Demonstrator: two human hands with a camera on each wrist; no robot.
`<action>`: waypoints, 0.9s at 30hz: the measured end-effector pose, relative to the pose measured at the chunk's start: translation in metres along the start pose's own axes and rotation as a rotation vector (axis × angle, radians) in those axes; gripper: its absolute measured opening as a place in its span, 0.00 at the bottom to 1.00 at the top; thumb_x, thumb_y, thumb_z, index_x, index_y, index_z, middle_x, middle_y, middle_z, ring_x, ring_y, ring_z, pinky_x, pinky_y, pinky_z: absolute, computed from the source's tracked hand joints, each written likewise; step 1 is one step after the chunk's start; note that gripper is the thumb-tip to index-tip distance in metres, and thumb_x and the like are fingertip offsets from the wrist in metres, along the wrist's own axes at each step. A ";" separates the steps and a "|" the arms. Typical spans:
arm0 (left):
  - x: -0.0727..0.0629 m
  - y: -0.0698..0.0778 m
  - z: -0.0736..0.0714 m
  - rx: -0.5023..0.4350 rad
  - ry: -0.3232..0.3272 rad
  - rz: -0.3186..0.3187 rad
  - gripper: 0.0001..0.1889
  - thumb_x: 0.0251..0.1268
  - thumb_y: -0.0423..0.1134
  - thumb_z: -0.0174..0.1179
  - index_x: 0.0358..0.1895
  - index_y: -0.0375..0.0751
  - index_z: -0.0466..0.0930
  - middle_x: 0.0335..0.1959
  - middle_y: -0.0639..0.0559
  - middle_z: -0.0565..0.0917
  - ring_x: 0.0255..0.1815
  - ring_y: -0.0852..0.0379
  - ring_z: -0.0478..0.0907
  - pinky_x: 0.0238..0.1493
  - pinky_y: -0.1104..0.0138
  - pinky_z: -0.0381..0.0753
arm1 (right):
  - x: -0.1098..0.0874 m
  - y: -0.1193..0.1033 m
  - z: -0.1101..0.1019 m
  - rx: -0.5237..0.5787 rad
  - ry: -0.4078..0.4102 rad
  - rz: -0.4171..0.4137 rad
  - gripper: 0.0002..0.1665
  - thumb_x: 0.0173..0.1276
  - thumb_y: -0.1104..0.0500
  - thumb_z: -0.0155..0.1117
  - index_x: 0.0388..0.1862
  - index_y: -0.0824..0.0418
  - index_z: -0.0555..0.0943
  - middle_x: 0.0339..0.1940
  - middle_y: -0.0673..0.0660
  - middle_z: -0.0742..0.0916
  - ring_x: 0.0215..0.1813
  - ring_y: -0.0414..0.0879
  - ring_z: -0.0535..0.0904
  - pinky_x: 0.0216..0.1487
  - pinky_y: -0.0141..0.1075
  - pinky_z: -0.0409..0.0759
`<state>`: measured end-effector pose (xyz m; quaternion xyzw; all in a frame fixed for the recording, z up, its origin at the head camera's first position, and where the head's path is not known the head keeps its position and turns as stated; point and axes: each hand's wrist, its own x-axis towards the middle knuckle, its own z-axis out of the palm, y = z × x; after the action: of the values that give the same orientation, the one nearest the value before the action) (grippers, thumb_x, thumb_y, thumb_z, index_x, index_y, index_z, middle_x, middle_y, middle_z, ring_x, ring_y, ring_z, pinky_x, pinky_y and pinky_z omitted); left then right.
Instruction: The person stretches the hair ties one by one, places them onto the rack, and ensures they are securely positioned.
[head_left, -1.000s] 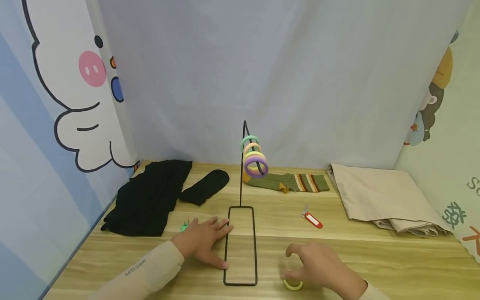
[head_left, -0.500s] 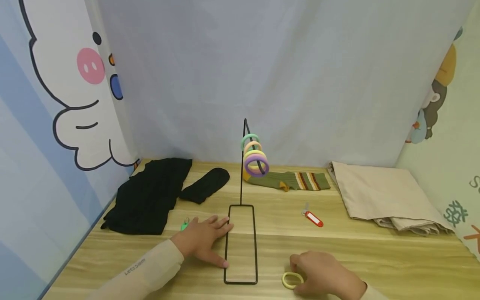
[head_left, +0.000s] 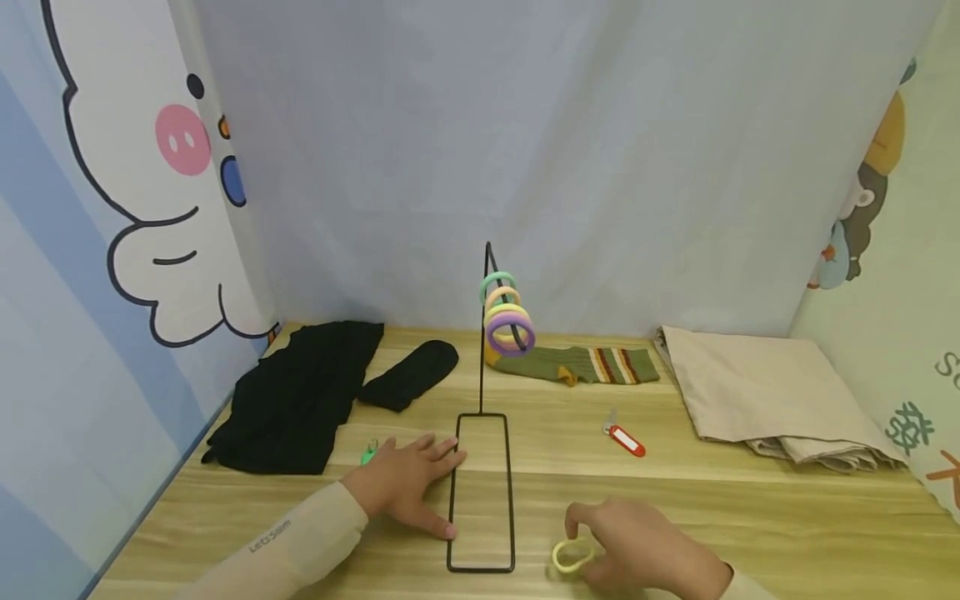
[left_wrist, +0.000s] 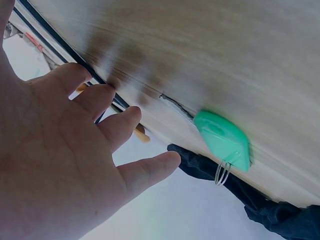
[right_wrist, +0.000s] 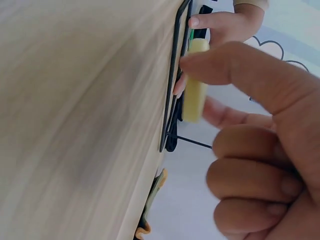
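Between its thumb and index finger my right hand point(head_left: 630, 546) pinches a pale yellow ring point(head_left: 556, 558), held close over the table, right of the stand. Seen edge-on in the right wrist view, the ring point(right_wrist: 194, 102) shows above the wood, with the other fingers curled behind. My left hand point(head_left: 408, 483) lies with fingers spread, fingertips and thumb on the left bar of a black wire stand point(head_left: 511, 492). On the stand's upper arm hang several rings: a purple ring point(head_left: 490, 336) in front, then yellow, peach and a green ring point(head_left: 498, 274) at the back.
A green key tag point(left_wrist: 222, 140) lies beside my left hand. Further back are black cloth point(head_left: 300, 400), a black sock point(head_left: 412, 375) and a striped green sock point(head_left: 540, 365). A red key tag point(head_left: 627, 441) and folded beige fabric point(head_left: 765, 392) lie to the right.
My right hand has come down to the yellow ring, pinched it and shifted it slightly left and up. The left hand stays on the stand's base.
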<state>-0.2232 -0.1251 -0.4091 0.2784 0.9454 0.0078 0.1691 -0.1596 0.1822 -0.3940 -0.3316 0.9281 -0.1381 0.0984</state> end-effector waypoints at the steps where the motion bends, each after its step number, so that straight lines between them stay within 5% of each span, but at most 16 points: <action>1: 0.000 0.000 0.000 -0.001 0.001 0.000 0.53 0.41 0.79 0.52 0.73 0.61 0.50 0.75 0.58 0.51 0.75 0.48 0.49 0.61 0.36 0.55 | 0.000 -0.001 -0.001 0.004 0.012 -0.011 0.16 0.46 0.58 0.68 0.36 0.48 0.76 0.12 0.38 0.60 0.15 0.31 0.51 0.14 0.27 0.52; 8: 0.000 0.001 0.000 -0.002 0.001 0.002 0.52 0.41 0.78 0.52 0.73 0.60 0.50 0.75 0.58 0.51 0.75 0.49 0.49 0.61 0.36 0.56 | 0.005 -0.010 -0.006 0.023 0.082 -0.074 0.16 0.51 0.57 0.68 0.40 0.48 0.75 0.11 0.37 0.66 0.16 0.28 0.54 0.14 0.24 0.53; 18: 0.004 -0.005 0.003 0.000 0.008 0.005 0.53 0.40 0.80 0.51 0.73 0.61 0.49 0.75 0.58 0.51 0.75 0.48 0.49 0.61 0.35 0.55 | 0.011 -0.030 -0.026 -0.049 0.364 -0.328 0.20 0.51 0.61 0.70 0.42 0.50 0.74 0.09 0.37 0.56 0.16 0.22 0.41 0.14 0.16 0.45; 27: 0.004 -0.003 0.006 -0.009 0.004 0.002 0.53 0.40 0.79 0.52 0.73 0.61 0.50 0.75 0.58 0.51 0.75 0.47 0.49 0.61 0.35 0.55 | 0.012 -0.039 -0.033 -0.008 0.413 -0.363 0.22 0.51 0.62 0.69 0.44 0.50 0.73 0.09 0.39 0.56 0.16 0.22 0.40 0.14 0.15 0.43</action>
<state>-0.2264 -0.1262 -0.4160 0.2784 0.9455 0.0127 0.1686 -0.1552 0.1520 -0.3513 -0.4578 0.8544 -0.2142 -0.1205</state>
